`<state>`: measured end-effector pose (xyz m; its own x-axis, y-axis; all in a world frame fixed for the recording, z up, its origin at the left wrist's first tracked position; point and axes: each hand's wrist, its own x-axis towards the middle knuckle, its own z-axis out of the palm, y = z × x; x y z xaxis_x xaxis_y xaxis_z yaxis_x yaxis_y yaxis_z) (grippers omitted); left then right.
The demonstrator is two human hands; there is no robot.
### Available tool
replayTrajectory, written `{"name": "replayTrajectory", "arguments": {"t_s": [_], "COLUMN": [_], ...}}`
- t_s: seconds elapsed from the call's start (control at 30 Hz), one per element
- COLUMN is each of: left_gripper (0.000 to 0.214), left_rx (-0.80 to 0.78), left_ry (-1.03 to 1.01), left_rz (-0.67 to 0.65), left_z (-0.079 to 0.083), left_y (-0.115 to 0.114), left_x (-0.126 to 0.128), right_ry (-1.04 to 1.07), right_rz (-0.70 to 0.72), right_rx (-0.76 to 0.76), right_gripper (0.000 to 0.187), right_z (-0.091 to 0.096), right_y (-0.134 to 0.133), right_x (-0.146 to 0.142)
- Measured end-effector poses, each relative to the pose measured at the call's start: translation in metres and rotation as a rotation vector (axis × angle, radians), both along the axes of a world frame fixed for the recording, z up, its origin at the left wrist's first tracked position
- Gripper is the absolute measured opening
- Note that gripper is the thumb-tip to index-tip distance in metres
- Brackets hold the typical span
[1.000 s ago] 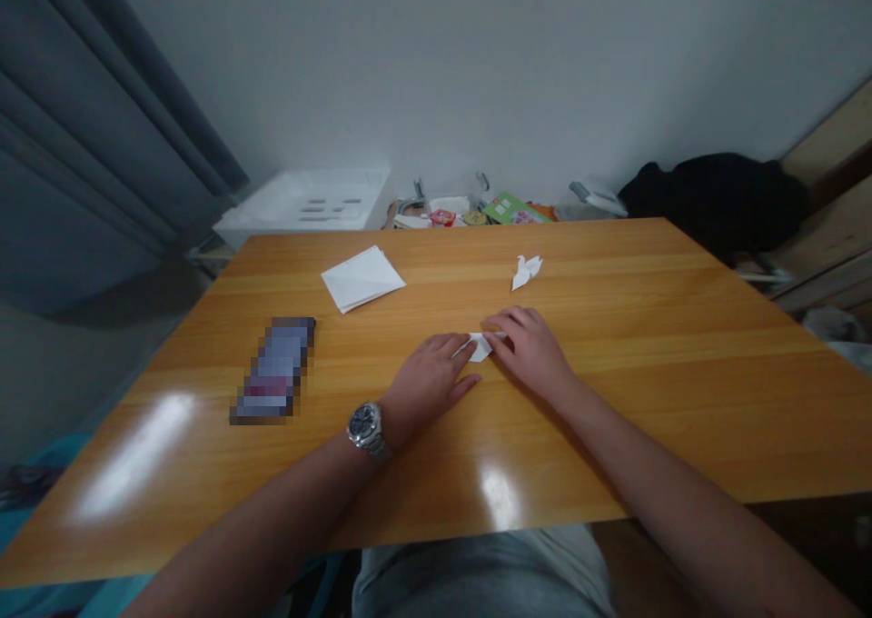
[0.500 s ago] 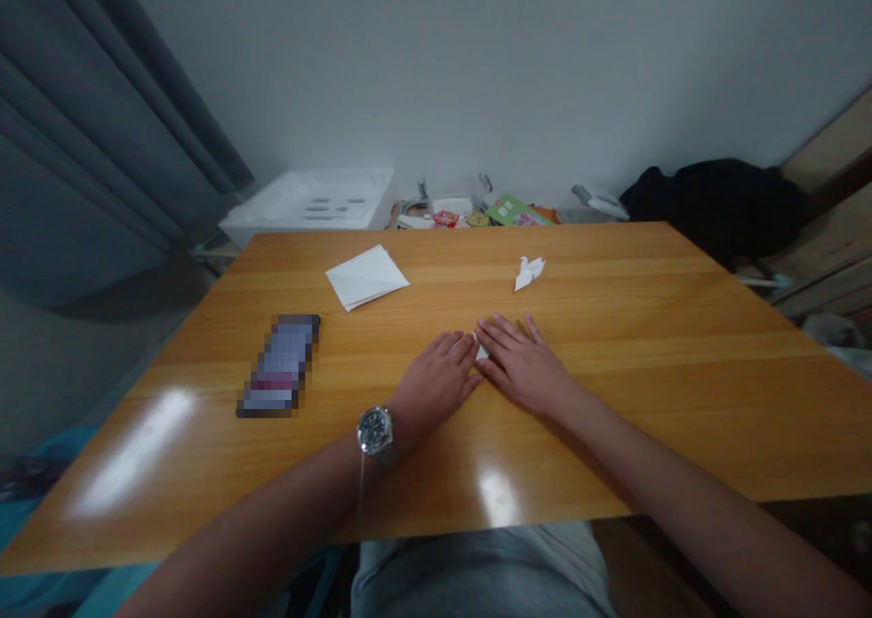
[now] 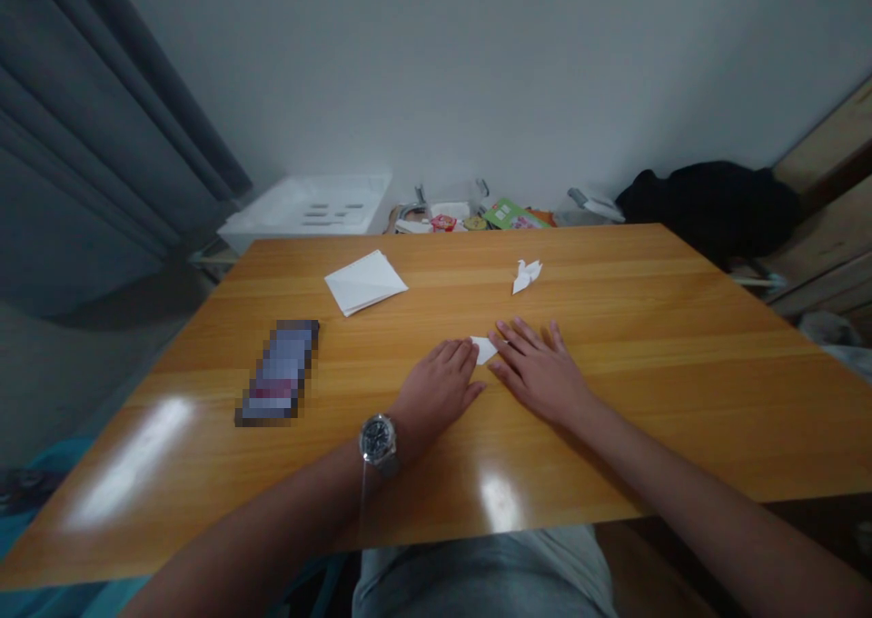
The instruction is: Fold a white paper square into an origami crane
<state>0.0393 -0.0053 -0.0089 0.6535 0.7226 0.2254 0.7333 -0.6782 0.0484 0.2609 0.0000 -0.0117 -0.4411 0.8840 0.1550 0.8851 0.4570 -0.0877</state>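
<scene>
A small folded white paper piece (image 3: 484, 349) lies on the wooden table (image 3: 613, 391) between my two hands. My left hand (image 3: 440, 389), with a metal watch on the wrist, lies flat with fingers stretched, its fingertips touching the paper's left edge. My right hand (image 3: 541, 373) lies flat and spread, fingers pressing the paper's right part and covering it. A finished white paper crane (image 3: 527, 274) stands farther back on the table. A stack of white square sheets (image 3: 365, 282) lies at the back left.
A blurred-out phone-sized object (image 3: 278, 373) lies left of my hands. Behind the table are a white box (image 3: 310, 204), small colourful clutter (image 3: 477, 215) and a black bag (image 3: 712, 200). A grey curtain (image 3: 82, 145) hangs at left.
My right hand has slid to the right across the paper, uncovering more of its white tip. My left hand has stayed almost in place.
</scene>
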Motion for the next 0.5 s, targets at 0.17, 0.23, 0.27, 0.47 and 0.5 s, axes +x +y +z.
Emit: {"name": "replayTrajectory", "arguments": {"t_s": [0.17,0.23,0.27,0.47,0.5], "left_gripper": [0.055,0.056,0.056,0.056,0.056], "left_rx": [0.005,0.006,0.008,0.014,0.016], "left_ry": [0.032,0.04,0.044,0.081,0.083], "left_rz": [-0.002,0.0,0.0,0.0,-0.002], "left_z": [-0.001,-0.001,-0.001,0.0,0.0], "left_y": [0.001,0.001,0.001,0.0,0.0], "left_x": [0.0,0.0,0.0,0.0,0.0], "right_ry": [-0.028,-0.036,-0.038,0.014,0.03], "right_rz": [-0.076,-0.105,-0.117,-0.161,-0.15], "right_rx": [-0.018,-0.03,-0.036,-0.004,0.006], "right_gripper": [0.055,0.055,0.055,0.058,0.059], "right_z": [-0.006,-0.007,-0.007,0.0,0.002], "right_y": [-0.002,-0.003,-0.003,-0.003,-0.003], "right_x": [0.02,0.024,0.025,0.024,0.022]}}
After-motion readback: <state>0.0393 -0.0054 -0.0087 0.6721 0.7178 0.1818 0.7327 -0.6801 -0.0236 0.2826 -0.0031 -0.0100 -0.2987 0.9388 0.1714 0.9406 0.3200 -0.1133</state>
